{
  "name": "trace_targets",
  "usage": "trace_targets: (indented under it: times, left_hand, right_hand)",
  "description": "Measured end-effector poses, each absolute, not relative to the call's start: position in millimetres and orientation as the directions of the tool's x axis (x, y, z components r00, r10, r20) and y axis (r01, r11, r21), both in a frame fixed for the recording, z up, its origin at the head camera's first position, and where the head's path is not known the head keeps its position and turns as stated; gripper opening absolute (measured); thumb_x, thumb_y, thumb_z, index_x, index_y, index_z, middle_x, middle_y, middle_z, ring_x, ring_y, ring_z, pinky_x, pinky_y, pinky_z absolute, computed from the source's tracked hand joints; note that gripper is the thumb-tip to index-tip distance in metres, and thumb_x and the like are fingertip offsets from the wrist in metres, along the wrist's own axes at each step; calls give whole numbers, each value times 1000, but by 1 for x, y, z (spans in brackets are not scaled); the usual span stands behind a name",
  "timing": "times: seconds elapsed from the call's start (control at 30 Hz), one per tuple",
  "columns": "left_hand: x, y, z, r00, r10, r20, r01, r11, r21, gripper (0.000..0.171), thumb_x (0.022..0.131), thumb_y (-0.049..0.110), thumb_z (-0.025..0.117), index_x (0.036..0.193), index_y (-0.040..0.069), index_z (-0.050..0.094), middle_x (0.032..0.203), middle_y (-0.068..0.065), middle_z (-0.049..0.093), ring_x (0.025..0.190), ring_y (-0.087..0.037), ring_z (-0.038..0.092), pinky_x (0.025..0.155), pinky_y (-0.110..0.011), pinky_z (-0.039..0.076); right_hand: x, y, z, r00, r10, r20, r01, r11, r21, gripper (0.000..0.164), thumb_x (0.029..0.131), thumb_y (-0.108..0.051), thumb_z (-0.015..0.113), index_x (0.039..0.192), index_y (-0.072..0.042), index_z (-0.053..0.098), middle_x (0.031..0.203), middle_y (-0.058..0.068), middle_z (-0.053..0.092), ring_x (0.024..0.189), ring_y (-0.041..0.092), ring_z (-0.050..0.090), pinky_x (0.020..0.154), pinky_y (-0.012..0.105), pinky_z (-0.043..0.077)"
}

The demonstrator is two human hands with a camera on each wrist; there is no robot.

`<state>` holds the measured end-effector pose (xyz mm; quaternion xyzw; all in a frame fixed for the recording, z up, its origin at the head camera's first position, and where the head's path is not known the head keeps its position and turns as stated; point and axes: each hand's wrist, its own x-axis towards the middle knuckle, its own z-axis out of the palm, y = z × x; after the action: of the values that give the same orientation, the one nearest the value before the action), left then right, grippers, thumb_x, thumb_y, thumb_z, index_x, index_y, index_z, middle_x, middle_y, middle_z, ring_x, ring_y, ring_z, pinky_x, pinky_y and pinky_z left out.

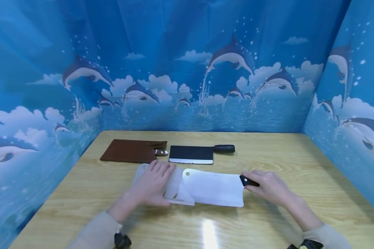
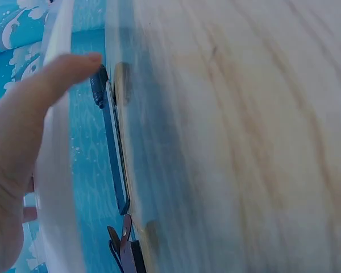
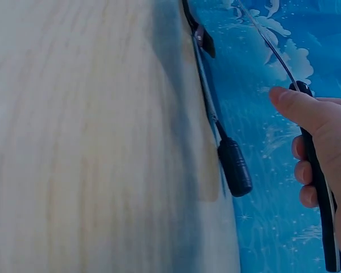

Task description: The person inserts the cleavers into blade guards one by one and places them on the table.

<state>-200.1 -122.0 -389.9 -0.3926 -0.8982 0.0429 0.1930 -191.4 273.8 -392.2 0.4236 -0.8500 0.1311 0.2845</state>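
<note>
A cleaver with a broad silvery blade (image 1: 215, 188) and a black handle (image 3: 324, 210) is held above the table. My right hand (image 1: 269, 185) grips that handle, its fingers curled around it in the right wrist view. On the other side, my left hand (image 1: 154, 183) holds a translucent white blade sheath (image 1: 177, 186), thumb on the near face and fingers on the far one. The blade's holed left end meets the sheath's slanted right edge; how far it sits inside, I cannot tell. Seen edge-on, the sheath (image 2: 59, 182) is a pale strip beside the left thumb.
Behind the hands, a second cleaver (image 1: 191, 154) with a dark blade and black handle lies on the wooden table (image 1: 112, 193). To its left is a brown leather sheath (image 1: 127, 151) with a metal-snap strap. Blue dolphin-print curtains (image 1: 174, 69) enclose the table's back and sides.
</note>
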Motion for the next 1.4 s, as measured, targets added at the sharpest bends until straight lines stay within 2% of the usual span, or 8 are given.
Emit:
trace_targets:
  times: [0.2, 0.37, 0.53, 0.67, 0.8, 0.97, 1.13, 1.4]
  left_hand:
    - [-199, -121, -388, -578, 737, 351, 725, 661, -194, 110, 53, 72, 63, 133, 0, 41, 119, -14, 49, 105, -26, 46, 93, -45, 39]
    - [-200, -120, -384, -571, 752, 331, 745, 643, -176, 109, 51, 71, 66, 132, 1, 43, 122, -12, 49, 106, -25, 47, 94, -44, 38]
    - [-198, -121, -384, -580, 763, 285, 755, 635, -165, 109, 53, 71, 65, 134, 2, 41, 125, -12, 48, 110, -25, 45, 97, -45, 37]
    - [-198, -122, -385, -546, 780, 305, 772, 610, -180, 108, 52, 69, 67, 134, 2, 42, 124, -12, 49, 110, -25, 46, 97, -46, 37]
    - [-199, -123, -386, -508, 803, 312, 790, 578, -204, 107, 50, 67, 69, 133, 3, 43, 123, -10, 51, 111, -24, 46, 97, -45, 37]
    - [-197, -126, -389, -504, 810, 299, 801, 568, -189, 108, 51, 66, 69, 133, 1, 43, 125, -12, 51, 113, -25, 46, 98, -46, 37]
    - [-197, -127, -390, -496, 813, 304, 808, 560, -181, 106, 51, 64, 70, 133, 1, 44, 124, -11, 52, 112, -24, 46, 98, -45, 37]
    - [-195, -127, -393, -523, 816, 246, 810, 565, -154, 107, 51, 65, 70, 134, 3, 43, 125, -9, 50, 113, -23, 45, 99, -45, 36]
  right_hand:
    - [-188, 278, -378, -475, -676, 563, -813, 582, 12, 51, 93, -47, 44, 102, -2, 68, 83, 7, 68, 62, 13, 63, 48, 20, 48]
    - [-187, 279, -371, -472, -704, 530, -830, 558, 2, 36, 86, -34, 64, 103, -3, 68, 84, 6, 67, 64, 12, 63, 50, 19, 48]
    - [-187, 278, -370, -456, -724, 517, -840, 542, 17, 33, 82, -30, 70, 103, -5, 68, 83, 3, 66, 64, 9, 61, 50, 19, 46]
    - [-186, 276, -370, -442, -730, 521, -849, 527, 18, 33, 85, -33, 66, 104, -5, 67, 80, 1, 65, 61, 4, 57, 49, 16, 43]
    - [-185, 274, -370, -416, -738, 531, -857, 513, 42, 44, 93, -43, 47, 103, -5, 67, 77, 0, 64, 58, 2, 54, 48, 16, 42]
    - [-181, 270, -373, -418, -740, 528, -856, 515, 44, 36, 90, -37, 58, 104, -5, 67, 77, -1, 63, 56, 0, 50, 48, 14, 41]
    - [-175, 268, -374, -460, -725, 512, -847, 531, -9, 31, 79, -22, 73, 105, -6, 66, 79, -2, 62, 57, -2, 49, 48, 12, 40]
    - [-173, 267, -380, -517, -724, 457, -825, 564, -40, 32, 75, -17, 75, 104, -7, 66, 80, -2, 64, 63, -1, 53, 49, 14, 42]
